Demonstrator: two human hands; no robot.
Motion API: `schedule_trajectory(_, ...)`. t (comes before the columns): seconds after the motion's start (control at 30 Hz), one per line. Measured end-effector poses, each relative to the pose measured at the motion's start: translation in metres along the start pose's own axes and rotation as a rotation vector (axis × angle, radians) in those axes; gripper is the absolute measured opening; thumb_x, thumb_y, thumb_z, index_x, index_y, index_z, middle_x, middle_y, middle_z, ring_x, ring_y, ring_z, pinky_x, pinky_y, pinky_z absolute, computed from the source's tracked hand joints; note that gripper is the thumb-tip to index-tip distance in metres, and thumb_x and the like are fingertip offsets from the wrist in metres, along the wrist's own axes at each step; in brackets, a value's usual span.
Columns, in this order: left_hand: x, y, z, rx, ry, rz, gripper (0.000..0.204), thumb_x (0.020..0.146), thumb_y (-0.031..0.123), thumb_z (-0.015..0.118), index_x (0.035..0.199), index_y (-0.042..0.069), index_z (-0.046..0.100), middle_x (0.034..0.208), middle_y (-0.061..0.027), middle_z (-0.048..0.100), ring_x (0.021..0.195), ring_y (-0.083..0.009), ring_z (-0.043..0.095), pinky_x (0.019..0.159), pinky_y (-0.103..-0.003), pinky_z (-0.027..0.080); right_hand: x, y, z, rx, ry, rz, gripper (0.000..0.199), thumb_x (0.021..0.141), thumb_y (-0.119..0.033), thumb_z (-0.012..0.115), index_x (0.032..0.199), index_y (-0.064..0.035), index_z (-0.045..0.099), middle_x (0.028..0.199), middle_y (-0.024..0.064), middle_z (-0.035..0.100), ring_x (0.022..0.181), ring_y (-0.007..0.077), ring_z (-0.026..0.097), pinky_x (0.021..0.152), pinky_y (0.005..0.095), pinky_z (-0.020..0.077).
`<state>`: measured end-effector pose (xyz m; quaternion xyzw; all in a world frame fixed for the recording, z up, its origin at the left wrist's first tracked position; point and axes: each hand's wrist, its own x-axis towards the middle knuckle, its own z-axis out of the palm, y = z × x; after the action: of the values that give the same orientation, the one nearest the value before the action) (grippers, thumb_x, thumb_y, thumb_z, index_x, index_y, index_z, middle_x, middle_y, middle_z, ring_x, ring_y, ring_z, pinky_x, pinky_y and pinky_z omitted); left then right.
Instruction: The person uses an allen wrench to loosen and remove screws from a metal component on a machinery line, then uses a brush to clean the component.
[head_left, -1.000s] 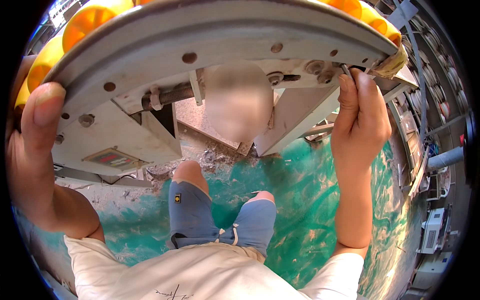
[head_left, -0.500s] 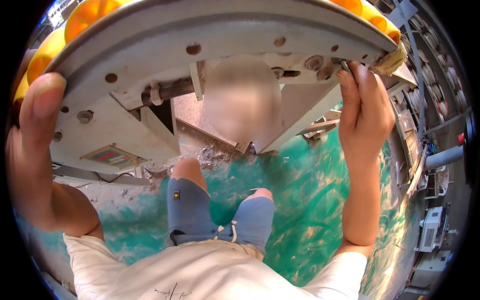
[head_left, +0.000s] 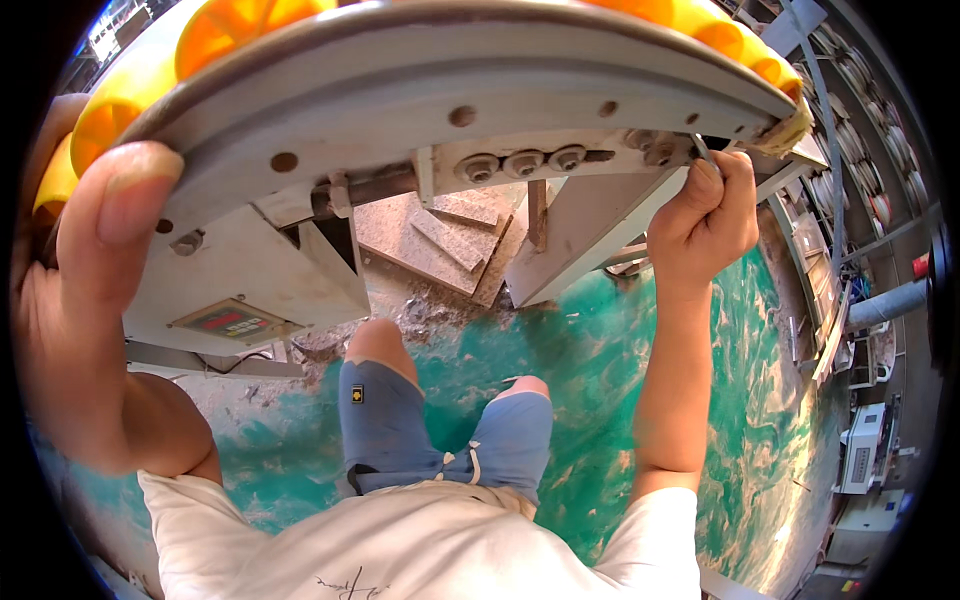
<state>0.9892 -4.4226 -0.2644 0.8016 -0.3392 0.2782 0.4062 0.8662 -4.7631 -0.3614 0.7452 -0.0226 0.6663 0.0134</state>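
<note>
Progress, left to right: beneath the face of a curved grey metal rail (head_left: 560, 75), set across the top of the view with yellow rollers (head_left: 235, 45) above, a lone bolt (head_left: 187, 242) in place; next, a thick bar with a nut (head_left: 340, 195); near the middle, a row of three bolts (head_left: 523, 162) with washers, heads seated; farther right, a close-set pair of bolts (head_left: 658, 153), likewise seated. Judged done: fitting of these fasteners, tightness impossible to tell. Judged left: work at a small metal rod (head_left: 703, 149) near the rail's right end, just beside the pair and not yet let go.

Grip, left to right: left hand (head_left: 85, 300) clasped about the rail's left end, thumb across the front, fingers mostly hidden behind; right hand (head_left: 705, 215) pinching the rod between thumb and forefinger, other fingers curled, contact of rod tip with rail unclear.
</note>
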Motion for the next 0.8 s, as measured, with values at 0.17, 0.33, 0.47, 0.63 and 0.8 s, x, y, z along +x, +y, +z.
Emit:
schedule_trajectory(0.17,0.001,-0.005,-0.007,0.04,-0.019,-0.013,0.05,0.081,0.048,0.085,0.099,0.004,0.068,0.076,-0.0036,0.066,0.068,-0.0099,0.064,0.065,-0.024,0.052,-0.008,-0.019,0.008,-0.077,0.065,0.177,0.032,0.104,-0.026,0.06,0.084,-0.0017,0.058,0.067,0.0089,0.052,0.058,0.0226,0.049,0.053,0.033,0.041)
schedule_trajectory(0.33,0.002,-0.007,-0.007,0.056,-0.054,-0.013,0.053,0.083,0.052,0.082,0.102,0.005,0.068,0.077,-0.0029,0.065,0.068,-0.0098,0.065,0.065,-0.024,0.052,-0.016,-0.048,0.021,-0.084,0.141,0.398,0.043,0.11,-0.037,0.05,0.084,-0.0025,0.055,0.064,0.0028,0.048,0.06,0.0103,0.042,0.054,0.0279,0.0377)
schedule_trajectory(0.47,0.005,0.007,-0.022,0.122,-0.088,-0.014,0.055,0.085,0.056,0.08,0.105,0.007,0.067,0.077,-0.0023,0.064,0.068,-0.0097,0.065,0.066,-0.024,0.053,-0.007,-0.074,0.03,-0.012,0.183,0.63,0.049,0.11,-0.041,0.049,0.083,-0.0011,0.056,0.069,0.0016,0.049,0.068,0.0109,0.044,0.062,0.029,0.0408)
schedule_trajectory(0.63,0.005,0.025,-0.02,0.226,-0.095,0.099,0.054,0.085,0.06,0.077,0.098,0.007,0.07,0.075,-0.0023,0.068,0.066,-0.0092,0.068,0.062,-0.024,0.053,-0.002,-0.088,0.032,-0.028,0.277,0.737,0.055,0.11,-0.046,0.047,0.085,0.0011,0.059,0.073,0.0057,0.056,0.07,0.0149,0.048,0.066,0.0342,0.0433)
schedule_trajectory(0.8,0.007,0.011,-0.028,0.299,-0.126,0.167,0.057,0.087,0.063,0.074,0.101,0.007,0.071,0.079,-0.0039,0.07,0.068,-0.0102,0.07,0.063,-0.025,0.054,0.009,-0.111,0.045,-0.003,0.398,0.812,0.059,0.108,-0.047,0.049,0.08,0.0038,0.06,0.068,0.01,0.055,0.067,0.0188,0.048,0.065,0.0378,0.0426)
